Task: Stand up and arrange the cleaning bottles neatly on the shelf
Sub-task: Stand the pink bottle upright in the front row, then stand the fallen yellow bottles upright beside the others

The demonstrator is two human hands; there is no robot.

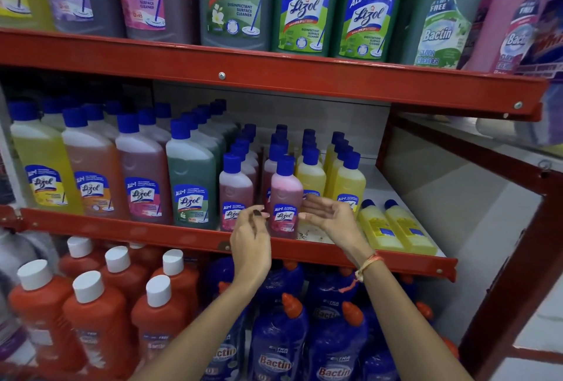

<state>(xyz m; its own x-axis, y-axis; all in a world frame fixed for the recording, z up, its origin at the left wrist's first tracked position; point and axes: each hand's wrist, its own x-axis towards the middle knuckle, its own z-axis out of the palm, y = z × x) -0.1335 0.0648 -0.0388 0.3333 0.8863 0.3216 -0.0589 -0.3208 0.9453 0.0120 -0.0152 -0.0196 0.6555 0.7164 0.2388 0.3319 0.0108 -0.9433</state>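
A small pink Lizol bottle [285, 198] with a blue cap stands upright at the front of the red middle shelf [182, 236]. My left hand [251, 239] is at its left side, fingertips touching the label. My right hand [330, 217] is just to its right, palm turned inward, fingers spread and barely touching it. Behind it run rows of small pink bottles [236, 188] and small yellow bottles [345, 179]. Two yellow bottles [396, 225] lie flat on the shelf at the right.
Larger Lizol bottles [143, 170] fill the shelf's left half. Big bottles [304, 12] stand on the shelf above. Below are orange bottles [100, 313] with white caps and blue Bactin bottles [277, 338]. A red upright post [524, 246] frames the right side.
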